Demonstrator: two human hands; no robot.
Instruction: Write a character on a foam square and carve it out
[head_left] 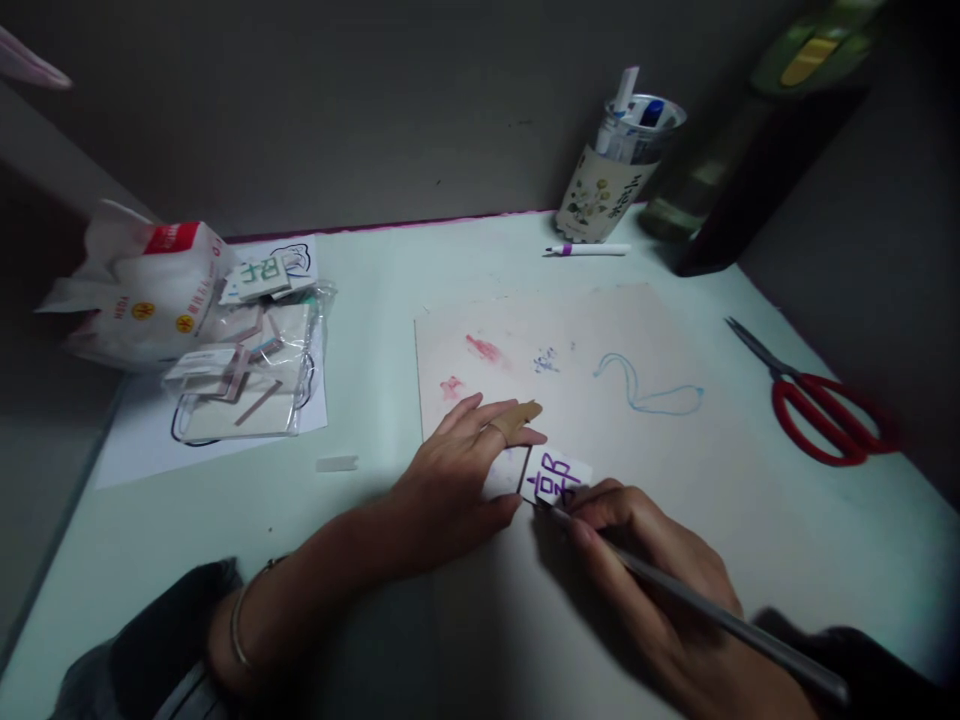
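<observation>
Here, left hand pins one card; right hand grips one knife.

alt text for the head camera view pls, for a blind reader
A left hand pins a small white card with purple characters to a stained board while the right hand works its edge with a thin grey tool. Red scissors lie right.

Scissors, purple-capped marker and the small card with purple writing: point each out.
Scissors (825, 410): head view, on the red handles.
Purple-capped marker (589, 249): head view, mid barrel.
Card with purple writing (559, 478): head view, on its lettered face.
</observation>
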